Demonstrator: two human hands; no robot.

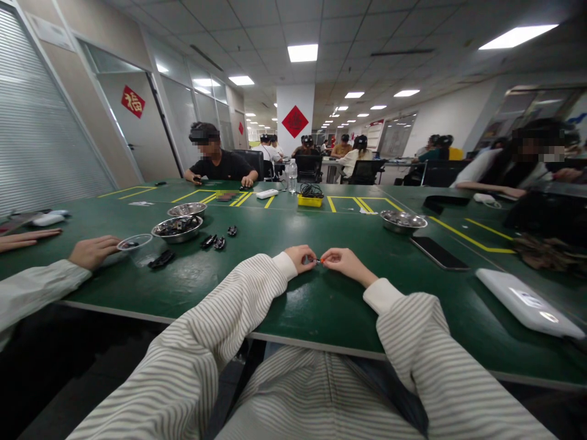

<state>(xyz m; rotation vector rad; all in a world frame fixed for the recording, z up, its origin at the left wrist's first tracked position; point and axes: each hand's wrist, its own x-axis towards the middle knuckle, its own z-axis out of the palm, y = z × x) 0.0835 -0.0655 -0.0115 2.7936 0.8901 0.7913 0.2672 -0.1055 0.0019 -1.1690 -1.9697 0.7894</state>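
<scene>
In the head view, the left hand (300,259) and the right hand (342,261) pinch a small orange-and-silver part (319,261) between them, over the green worktop (275,226). Yellow tape (499,250) marks this surface; beyond stands a white pillar (296,98), under bright ceiling lamps (303,53).

The person is wearing a loose, long-sleeved shirt (321,403) in off-white, with narrow grey stripes running over it and a seam line going down the middle of the front. The left sleeve (197,333) and the right sleeve (440,348) are puffing out in soft folds, each gathering into a plain, pale, unstriped cuff: the left cuff (285,265) and the right cuff (383,296) are fitting closely, leaving the left hand (300,257) and right hand (340,261) bare.
</scene>
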